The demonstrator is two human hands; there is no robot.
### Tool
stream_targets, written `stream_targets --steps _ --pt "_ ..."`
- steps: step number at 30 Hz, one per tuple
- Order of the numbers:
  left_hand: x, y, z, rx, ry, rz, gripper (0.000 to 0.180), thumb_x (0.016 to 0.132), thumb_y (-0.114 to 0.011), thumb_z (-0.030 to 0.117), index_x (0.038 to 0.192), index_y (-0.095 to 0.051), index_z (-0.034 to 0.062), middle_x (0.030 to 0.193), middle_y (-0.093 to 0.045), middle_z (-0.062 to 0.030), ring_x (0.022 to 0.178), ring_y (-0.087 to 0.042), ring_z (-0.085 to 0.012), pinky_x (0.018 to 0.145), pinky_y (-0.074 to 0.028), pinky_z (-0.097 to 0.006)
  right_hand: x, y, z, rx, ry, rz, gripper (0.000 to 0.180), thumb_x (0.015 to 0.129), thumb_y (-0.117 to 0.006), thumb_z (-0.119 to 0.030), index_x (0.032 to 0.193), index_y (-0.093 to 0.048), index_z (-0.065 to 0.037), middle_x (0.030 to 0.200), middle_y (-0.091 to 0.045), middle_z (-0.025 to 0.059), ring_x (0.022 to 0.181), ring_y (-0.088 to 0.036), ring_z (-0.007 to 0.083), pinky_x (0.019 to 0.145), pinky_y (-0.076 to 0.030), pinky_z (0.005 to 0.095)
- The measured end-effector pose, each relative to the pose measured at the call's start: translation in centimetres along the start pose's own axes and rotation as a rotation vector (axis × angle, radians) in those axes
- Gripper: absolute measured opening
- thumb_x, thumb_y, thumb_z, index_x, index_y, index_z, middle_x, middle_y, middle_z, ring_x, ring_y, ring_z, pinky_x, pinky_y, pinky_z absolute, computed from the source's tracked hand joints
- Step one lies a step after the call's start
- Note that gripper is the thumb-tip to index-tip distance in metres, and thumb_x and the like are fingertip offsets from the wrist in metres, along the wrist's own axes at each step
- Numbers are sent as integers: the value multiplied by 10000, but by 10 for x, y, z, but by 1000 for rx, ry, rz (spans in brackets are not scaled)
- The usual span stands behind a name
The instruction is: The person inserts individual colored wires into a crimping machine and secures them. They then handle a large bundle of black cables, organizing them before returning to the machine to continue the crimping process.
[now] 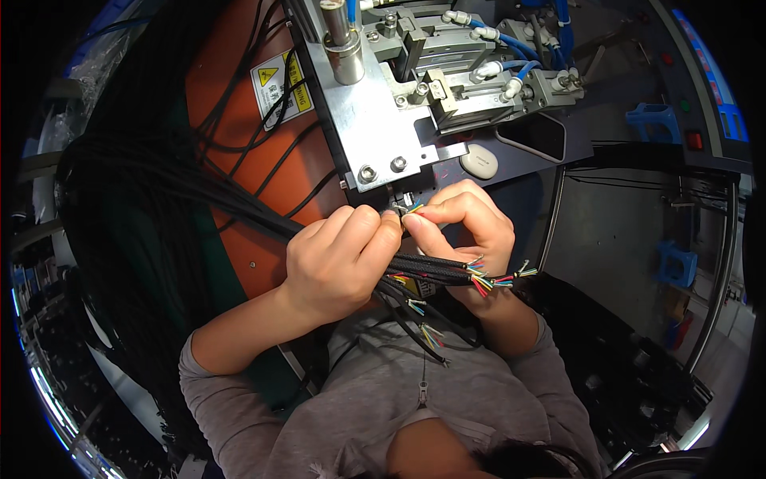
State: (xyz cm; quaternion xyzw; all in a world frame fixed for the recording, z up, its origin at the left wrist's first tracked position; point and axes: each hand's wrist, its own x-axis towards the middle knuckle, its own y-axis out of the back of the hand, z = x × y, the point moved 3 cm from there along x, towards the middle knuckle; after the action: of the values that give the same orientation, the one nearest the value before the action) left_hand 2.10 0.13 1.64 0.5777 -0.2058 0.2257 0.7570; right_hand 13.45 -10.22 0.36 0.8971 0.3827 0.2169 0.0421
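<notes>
From where I stand, the right hand (479, 227) has thumb and forefinger pinched on the thin coloured wires (416, 208) at a cable's end. The left hand (339, 255) is clenched just beside it, seemingly grasping that same cable, though the fingers hide most of it. I'd call this sorting or straightening strands, just in front of the metal fixture (383, 120); it seems to call for a steady left grip and a fine pinch that keeps the strands apart.

The wires are short and bright, yellow and blue-green among them. More black sleeved cables (435, 268) run below the hands, their ends frayed into red, yellow, white and blue strands near the right wrist. Farther out, a pale rounded case (479, 161) lies beside the fixture, near a dark phone-like slab (533, 136).
</notes>
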Motion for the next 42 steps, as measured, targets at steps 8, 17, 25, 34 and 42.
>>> stream_targets --steps 8,17,25,34,42 --pt "2 -1 3 69 -40 -104 186 704 -626 87 882 -624 35 725 -486 -5 594 -502 -102 457 -361 -232 4 4 11 103 -276 -160 126 768 -717 -33 794 -601 7 728 -592 44 655 -556 91 608 -449 228" --pt "0 -4 3 -28 -30 -161 387 672 -634 95 1054 -666 40 756 -548 -20 592 -513 -127 462 -399 -245 -1 18 35 170 -235 -192 59 775 -693 -15 807 -664 25 802 -663 92 703 -613 137 636 -472 251" --pt "0 -9 4 65 29 -219 347 744 -626 38 1087 -668 71 678 -384 -4 557 -444 -110 448 -364 -247 6 1 27 -271 56 -78 56 711 -667 25 736 -619 10 711 -612 96 639 -590 211 606 -474 299" --pt "2 -8 8 147 47 -251 358 740 -618 -4 1082 -674 87 690 -379 -11 547 -441 -102 445 -363 -245 1 -2 36 -211 54 -36 47 699 -637 30 712 -600 5 672 -588 87 626 -573 208 597 -463 298" --pt "5 -8 7 134 34 -225 362 712 -625 -1 1056 -689 92 684 -387 -6 532 -441 -101 439 -356 -245 2 -2 42 -194 157 -10 86 637 -643 33 686 -600 -22 667 -570 80 602 -544 229 565 -440 316"
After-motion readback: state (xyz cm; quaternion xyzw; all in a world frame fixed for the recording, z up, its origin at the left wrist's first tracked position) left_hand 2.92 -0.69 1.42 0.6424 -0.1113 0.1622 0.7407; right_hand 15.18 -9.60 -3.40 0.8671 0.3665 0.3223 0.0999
